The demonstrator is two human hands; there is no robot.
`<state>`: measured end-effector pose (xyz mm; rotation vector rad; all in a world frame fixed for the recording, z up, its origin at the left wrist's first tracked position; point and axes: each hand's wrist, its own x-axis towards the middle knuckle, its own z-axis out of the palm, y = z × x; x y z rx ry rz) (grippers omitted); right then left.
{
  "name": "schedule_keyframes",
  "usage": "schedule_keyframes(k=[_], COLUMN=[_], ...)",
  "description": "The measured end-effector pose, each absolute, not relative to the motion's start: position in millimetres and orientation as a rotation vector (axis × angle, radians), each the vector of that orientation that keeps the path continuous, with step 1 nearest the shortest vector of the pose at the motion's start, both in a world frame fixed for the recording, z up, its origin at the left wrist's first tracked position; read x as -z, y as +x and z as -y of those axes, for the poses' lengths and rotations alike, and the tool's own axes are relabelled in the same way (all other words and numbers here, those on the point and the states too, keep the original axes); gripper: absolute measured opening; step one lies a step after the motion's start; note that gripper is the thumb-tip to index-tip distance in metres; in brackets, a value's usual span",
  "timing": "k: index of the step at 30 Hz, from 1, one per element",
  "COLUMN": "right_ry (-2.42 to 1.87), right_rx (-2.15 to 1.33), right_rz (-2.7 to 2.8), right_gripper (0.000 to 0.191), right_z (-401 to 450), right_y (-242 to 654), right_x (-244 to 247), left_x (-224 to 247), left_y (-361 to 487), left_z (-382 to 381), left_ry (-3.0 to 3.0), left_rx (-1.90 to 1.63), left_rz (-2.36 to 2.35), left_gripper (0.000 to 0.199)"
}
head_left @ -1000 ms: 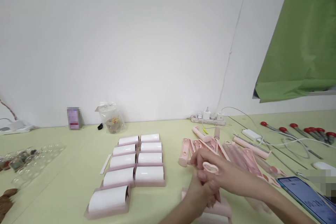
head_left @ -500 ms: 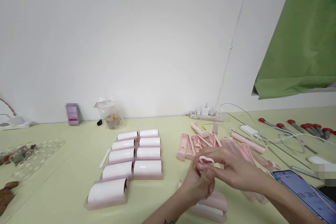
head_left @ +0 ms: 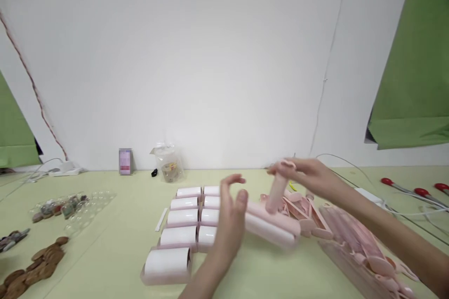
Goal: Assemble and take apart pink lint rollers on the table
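My right hand (head_left: 303,173) pinches the looped upper end of a short pink handle (head_left: 277,192), which hangs tilted downward. The handle's lower end meets a pink-and-white lint roller (head_left: 271,226), blurred by motion; whether the two are joined I cannot tell. My left hand (head_left: 229,219) is raised at the roller's left end, thumb and forefinger spread apart. Its palm hides that end of the roller and part of the rows behind. White rolls in pink casings (head_left: 178,237) stand in two columns left of my left hand.
Loose pink plastic parts (head_left: 308,212) lie under my right arm, beside clear-wrapped pink pieces (head_left: 372,252). Red-tipped rods (head_left: 423,192) and cables are at the far right. A plastic bag (head_left: 170,166), bubble wrap (head_left: 94,210) and brown discs (head_left: 45,266) lie leftward.
My hands have parted from being clasped together. The roller that lay beneath them is now higher and farther away, with the pink handle against it. The view has shifted left.
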<state>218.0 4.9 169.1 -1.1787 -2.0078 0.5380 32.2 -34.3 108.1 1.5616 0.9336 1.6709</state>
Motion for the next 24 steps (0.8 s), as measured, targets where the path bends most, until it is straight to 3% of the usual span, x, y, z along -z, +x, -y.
schedule_keyframes(k=[3,6,10,14,24], right_ry=[-1.114,-1.165,-1.268,-1.308,-1.200], right_rx=[-0.708,-0.801,-0.882,-0.907,-0.619], right_rz=[1.933,1.940,1.897,1.845,1.706], right_gripper=[0.035,0.032,0.025,0.027,0.034], right_z=[-60,-115,-168,-196,-168], right_y=[204,184,156,146,155], right_x=[-185,-175,-141,-122,-108], left_x=[-114,-84,-12,35,34], left_y=[-15,-60,-105,-129,-133], left_z=[54,76,96,94,99], left_ry=[1.635,1.790,1.670,1.414,1.500], left_rx=[-1.802,-1.738,-1.652,-1.522,-1.348], left_rz=[-1.276,-1.697,-2.268,-2.108,-1.951], left_gripper=[0.029,0.027,0.060,0.073,0.054])
